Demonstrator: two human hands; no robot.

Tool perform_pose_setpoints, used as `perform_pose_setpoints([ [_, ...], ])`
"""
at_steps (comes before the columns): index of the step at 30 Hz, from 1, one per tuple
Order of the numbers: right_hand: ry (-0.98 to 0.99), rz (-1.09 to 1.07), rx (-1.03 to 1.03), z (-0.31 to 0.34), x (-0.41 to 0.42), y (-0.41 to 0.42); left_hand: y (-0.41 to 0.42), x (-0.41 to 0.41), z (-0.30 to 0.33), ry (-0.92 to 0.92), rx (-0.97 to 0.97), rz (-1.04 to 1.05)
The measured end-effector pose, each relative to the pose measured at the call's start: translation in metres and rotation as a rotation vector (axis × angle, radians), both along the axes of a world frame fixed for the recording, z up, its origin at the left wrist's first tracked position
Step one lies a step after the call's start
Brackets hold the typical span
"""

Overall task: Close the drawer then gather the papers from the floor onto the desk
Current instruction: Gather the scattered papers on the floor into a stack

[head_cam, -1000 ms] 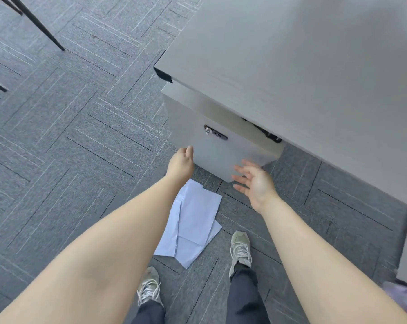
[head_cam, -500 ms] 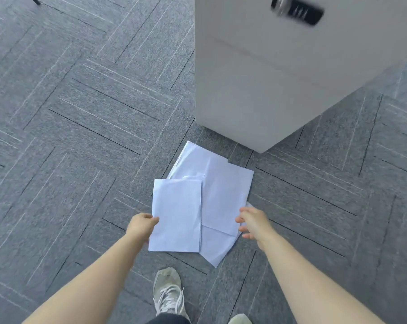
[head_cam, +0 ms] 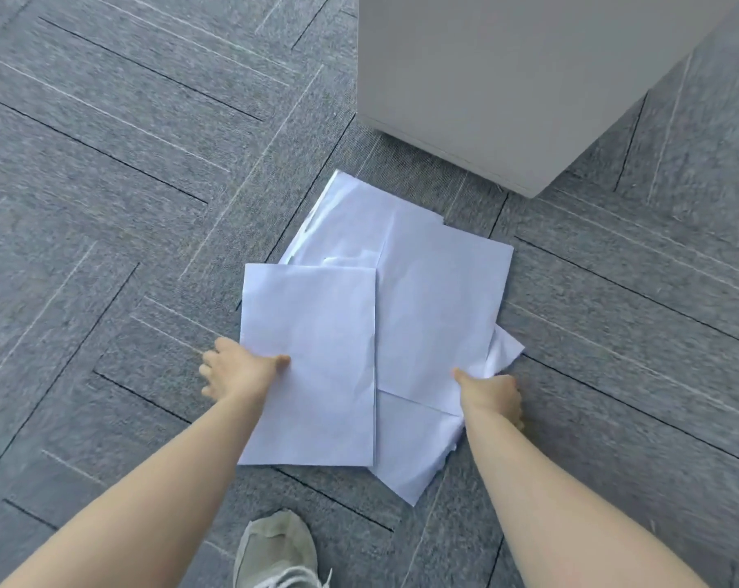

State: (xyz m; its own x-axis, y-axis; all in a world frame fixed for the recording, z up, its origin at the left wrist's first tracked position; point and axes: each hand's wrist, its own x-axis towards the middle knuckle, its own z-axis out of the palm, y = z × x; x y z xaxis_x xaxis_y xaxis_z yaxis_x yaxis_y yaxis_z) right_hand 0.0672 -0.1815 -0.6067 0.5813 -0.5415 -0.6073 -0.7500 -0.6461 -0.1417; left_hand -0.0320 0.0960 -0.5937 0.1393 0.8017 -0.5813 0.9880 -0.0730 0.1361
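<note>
Several white papers (head_cam: 384, 316) lie overlapped on the grey carpet, just in front of the pale drawer cabinet (head_cam: 507, 78). My left hand (head_cam: 236, 369) rests at the left edge of the nearest sheet, thumb on top of it and fingers spread on the carpet beside it. My right hand (head_cam: 488, 392) pinches the right side of the pile, thumb pressed on a sheet and fingers curled under its crumpled edge. The desk top is out of view, and only the cabinet's lower front shows.
Grey patterned carpet tiles (head_cam: 126, 184) surround the pile on all sides. One of my shoes (head_cam: 276, 553) stands just below the papers at the bottom edge. The cabinet corner (head_cam: 533, 191) juts out close behind the pile.
I have bent down from the cabinet front toward the floor. Both hands dropped from the drawer to the papers and now touch the pile's left and right sides.
</note>
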Motion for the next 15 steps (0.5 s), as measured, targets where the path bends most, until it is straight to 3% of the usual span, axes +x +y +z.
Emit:
perform_pose_setpoints([
  [2,-0.067,0.038,0.099,-0.001,-0.003,0.01,0.008,-0.006,-0.001,0.008,-0.022,-0.08],
  [7,-0.143,0.059,0.237,0.007,0.008,0.035,0.015,-0.002,0.019,-0.514,-0.188,-0.133],
  [9,-0.147,0.05,0.273,0.008,0.018,0.043,0.022,0.016,0.023,-0.587,-0.169,-0.145],
  [15,-0.093,-0.03,0.065,0.011,0.031,0.055,0.03,0.077,-0.003,-0.167,0.023,-0.385],
])
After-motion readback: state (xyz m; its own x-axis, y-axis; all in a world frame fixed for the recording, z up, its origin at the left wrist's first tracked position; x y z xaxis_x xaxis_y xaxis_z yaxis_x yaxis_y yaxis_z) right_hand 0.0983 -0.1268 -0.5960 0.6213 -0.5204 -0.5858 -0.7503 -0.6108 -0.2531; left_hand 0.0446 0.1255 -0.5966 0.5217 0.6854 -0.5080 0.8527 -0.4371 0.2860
